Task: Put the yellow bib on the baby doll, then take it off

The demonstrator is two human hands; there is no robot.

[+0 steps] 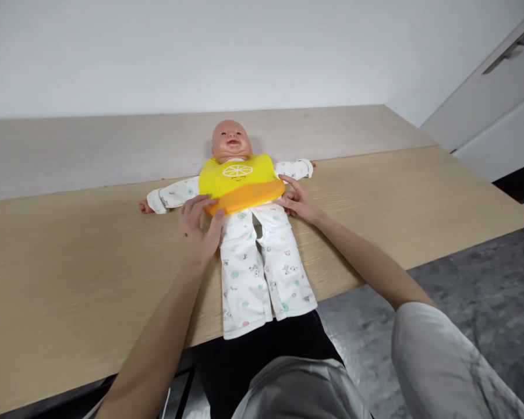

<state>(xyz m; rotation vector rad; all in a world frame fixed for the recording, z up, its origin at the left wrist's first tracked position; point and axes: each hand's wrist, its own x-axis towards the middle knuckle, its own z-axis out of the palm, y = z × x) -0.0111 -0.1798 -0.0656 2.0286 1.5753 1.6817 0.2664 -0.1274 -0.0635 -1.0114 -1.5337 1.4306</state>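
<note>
A baby doll (231,141) lies on its back on a light wooden table (70,273), arms spread, wearing white patterned pyjamas (244,273). A yellow silicone bib (236,177) with a lemon-slice print and an orange catch pocket (244,196) covers its chest. My left hand (198,227) pinches the bib's lower left corner. At the opposite end of the pocket, my right hand (299,201) holds the edge between finger and thumb. The doll's legs reach towards me, their feet hidden in the pyjamas.
The table's near edge runs just below the doll's legs, with my grey-clothed lap (445,361) beneath it. A paler wooden surface (113,151) lies behind the table against a white wall (201,52). White cabinetry (498,110) stands at the right, above a grey rug (463,279).
</note>
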